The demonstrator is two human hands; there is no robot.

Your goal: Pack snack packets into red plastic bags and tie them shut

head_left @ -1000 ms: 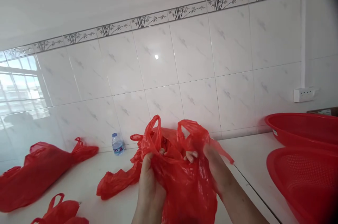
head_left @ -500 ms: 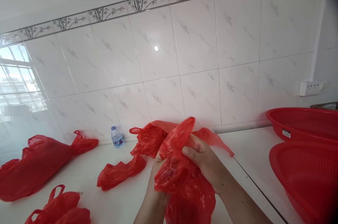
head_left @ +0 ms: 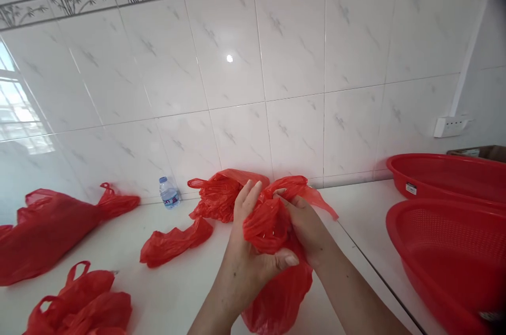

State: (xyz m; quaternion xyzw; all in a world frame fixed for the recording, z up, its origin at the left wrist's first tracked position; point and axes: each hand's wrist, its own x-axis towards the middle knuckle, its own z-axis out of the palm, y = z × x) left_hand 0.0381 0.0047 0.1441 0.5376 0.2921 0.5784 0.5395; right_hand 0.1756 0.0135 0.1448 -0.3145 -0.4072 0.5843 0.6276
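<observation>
Between my hands is a red plastic bag, its neck gathered and crumpled and its lower part hanging rounded over the white table. My left hand is wrapped around the bag's neck from the left, fingers pointing up behind it and thumb across its front. From the right, my right hand grips the upper part of the same bag, fingertips pinching the film near the top. Whatever is inside the bag cannot be made out. Just behind my hands lies a crumpled heap of red plastic bags against the wall.
A loose red bag lies left of my hands. Filled-looking red bags and several handled ones sit further left. A water bottle stands by the tiled wall. Red plastic baskets occupy the right side, below a power socket.
My left hand has come from behind the bag to its left side, with fingers raised and thumb in front. The bag's top is lower and bunched. The view has tilted down and turned slightly right.
</observation>
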